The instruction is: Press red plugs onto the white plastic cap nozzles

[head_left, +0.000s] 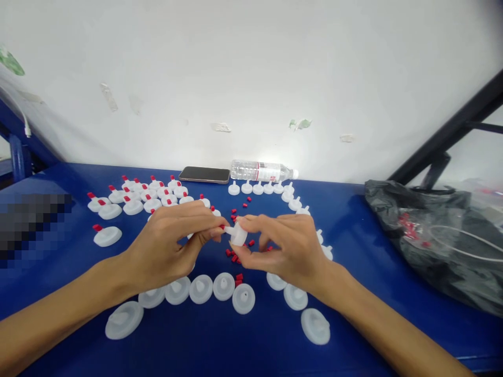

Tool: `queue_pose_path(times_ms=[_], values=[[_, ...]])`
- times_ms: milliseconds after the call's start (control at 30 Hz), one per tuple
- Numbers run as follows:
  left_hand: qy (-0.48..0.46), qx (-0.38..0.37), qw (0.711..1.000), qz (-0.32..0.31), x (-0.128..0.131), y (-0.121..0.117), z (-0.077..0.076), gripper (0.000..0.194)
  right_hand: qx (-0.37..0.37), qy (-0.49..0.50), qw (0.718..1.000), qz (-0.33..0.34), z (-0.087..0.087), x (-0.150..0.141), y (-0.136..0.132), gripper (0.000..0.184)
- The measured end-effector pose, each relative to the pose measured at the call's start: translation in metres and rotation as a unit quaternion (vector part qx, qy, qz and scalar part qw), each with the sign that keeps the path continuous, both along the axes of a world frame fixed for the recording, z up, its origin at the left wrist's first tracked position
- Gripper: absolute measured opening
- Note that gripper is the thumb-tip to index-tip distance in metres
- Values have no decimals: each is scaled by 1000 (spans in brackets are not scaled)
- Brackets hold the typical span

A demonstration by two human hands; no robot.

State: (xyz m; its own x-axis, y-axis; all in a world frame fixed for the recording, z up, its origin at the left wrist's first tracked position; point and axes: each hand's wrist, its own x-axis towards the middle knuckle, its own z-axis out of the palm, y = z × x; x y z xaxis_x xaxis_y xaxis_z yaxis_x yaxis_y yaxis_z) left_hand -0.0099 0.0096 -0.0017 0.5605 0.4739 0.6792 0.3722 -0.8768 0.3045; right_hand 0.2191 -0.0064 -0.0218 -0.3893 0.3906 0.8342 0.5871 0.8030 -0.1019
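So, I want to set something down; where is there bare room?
Bare blue table shows at front centre, nearer than the front white discs, and at right, between the discs' right-hand curve and the black bag. Crowded: back left with red-tipped discs, and the middle, where loose red caps lie near the left hand and right hand.

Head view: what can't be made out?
Held red cap: head view, left hand covers most of it, so its fit on the white nozzle piece is unclear.
Loose red caps: head view, right hand partly blocks the group, so no sure count.
Bottle label: head view, print too small.
Black bag: head view, cut off by right edge.
Dark object: head view, pixelated, cut off by left edge.
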Motion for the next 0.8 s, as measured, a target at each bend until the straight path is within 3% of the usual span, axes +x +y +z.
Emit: queue_pose_path(times_ms=[100,233,367,533,633,700,800], values=[[-7,-44,998,43,0,0,4,15,-74,-1,997,-12,2,3,3,15],[-5,-80,993,89,-3,3,6,18,-68,-66,993,-70,9,12,6,37],[120,-11,987,104,-9,9,4,16,-102,-41,988,-104,13,20,8,32],[249,33,962,107,-20,16,-1,22,-80,-32,991,-104,14,19,8,25],[261,50,956,120,-24,20,-5,19,-79,-35,992,-93,13,16,7,25],[246,52,960,123,-24,19,-5,29,-81,-38,992,-92,13,16,6,25],[201,60,976,66,-18,9,0,29,-87,-43,990,-99,14,17,6,25]])
